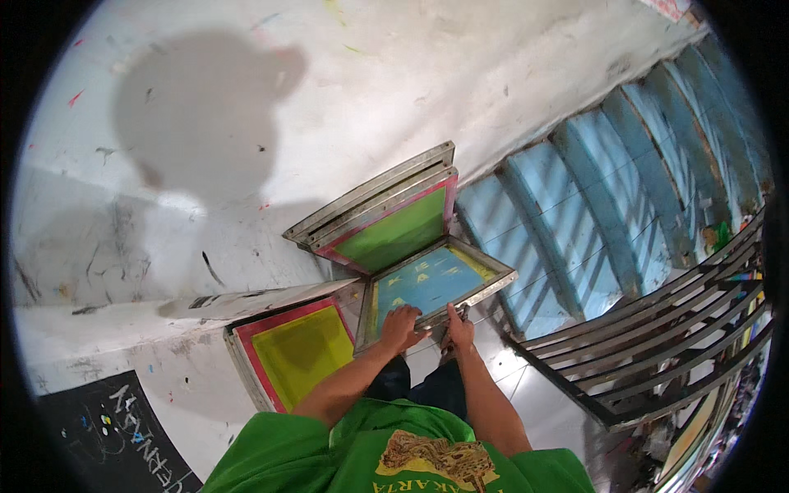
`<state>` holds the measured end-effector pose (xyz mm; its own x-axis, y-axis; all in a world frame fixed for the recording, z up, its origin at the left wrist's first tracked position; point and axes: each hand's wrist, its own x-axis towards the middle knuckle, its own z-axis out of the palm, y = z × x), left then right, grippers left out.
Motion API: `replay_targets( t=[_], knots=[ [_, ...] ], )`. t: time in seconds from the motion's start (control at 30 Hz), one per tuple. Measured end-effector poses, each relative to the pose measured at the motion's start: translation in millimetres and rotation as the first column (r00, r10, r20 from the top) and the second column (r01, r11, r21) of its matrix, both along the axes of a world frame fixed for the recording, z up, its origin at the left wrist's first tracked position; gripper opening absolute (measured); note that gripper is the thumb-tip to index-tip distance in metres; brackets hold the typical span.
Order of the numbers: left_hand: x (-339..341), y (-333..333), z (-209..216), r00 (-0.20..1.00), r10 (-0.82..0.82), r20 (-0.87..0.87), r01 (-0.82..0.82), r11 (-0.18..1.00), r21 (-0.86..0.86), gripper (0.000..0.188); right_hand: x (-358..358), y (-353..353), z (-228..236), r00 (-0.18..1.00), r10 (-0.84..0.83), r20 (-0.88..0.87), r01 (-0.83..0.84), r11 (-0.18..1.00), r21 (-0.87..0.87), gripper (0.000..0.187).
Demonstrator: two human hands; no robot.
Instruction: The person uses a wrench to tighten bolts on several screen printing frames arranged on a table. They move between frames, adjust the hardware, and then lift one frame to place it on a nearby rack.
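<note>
Between my two hands is a screen-printing frame (423, 283) with a blue mesh, yellow margins and pale letter shapes, tilted in front of my legs. My left hand (400, 329) is closed over its near edge, the thumb side toward the middle. My right hand (460, 326) grips the same edge further right, its thumb lying on top and the other fingers hidden beneath. Just beyond it, further screen frames lean together against the wall, the front one with a green mesh (394, 226) and a pink border.
Left of me, a screen frame with yellow mesh (304, 353) and pink border leans by a low white ledge (263, 300). Blue tiled stairs (567, 222) rise on the right. A dark slatted metal railing (641, 345) curves along the lower right. A black board (115, 435) is at lower left.
</note>
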<state>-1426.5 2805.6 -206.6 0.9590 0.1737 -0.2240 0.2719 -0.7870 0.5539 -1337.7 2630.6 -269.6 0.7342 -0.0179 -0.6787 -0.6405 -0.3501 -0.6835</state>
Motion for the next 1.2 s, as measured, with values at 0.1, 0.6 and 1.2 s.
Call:
replay_targets(
  t=[0.1, 0.6, 1.2],
  knots=[
    [28.3, 40.5, 6.5, 0.981, 0.019, 0.191, -0.023, 1.0, 0.018, 0.059, -22.9, -2.4, -70.2, 0.987, -0.042, 0.152, 0.055, 0.995, -0.081, 0.05],
    [146.8, 107.2, -1.9, 0.922, 0.386, 0.013, -0.336, 0.786, 0.519, 0.097, 15.3, 4.1, 62.1, 0.995, 0.074, 0.071, -0.071, 0.997, -0.037, 0.059],
    [141.4, 137.1, -30.4, 0.91, 0.284, 0.303, -0.41, 0.728, 0.55, 0.073, 7.4, -6.5, 31.7, 0.995, 0.021, 0.094, -0.029, 0.996, 0.08, 0.053]
  ],
)
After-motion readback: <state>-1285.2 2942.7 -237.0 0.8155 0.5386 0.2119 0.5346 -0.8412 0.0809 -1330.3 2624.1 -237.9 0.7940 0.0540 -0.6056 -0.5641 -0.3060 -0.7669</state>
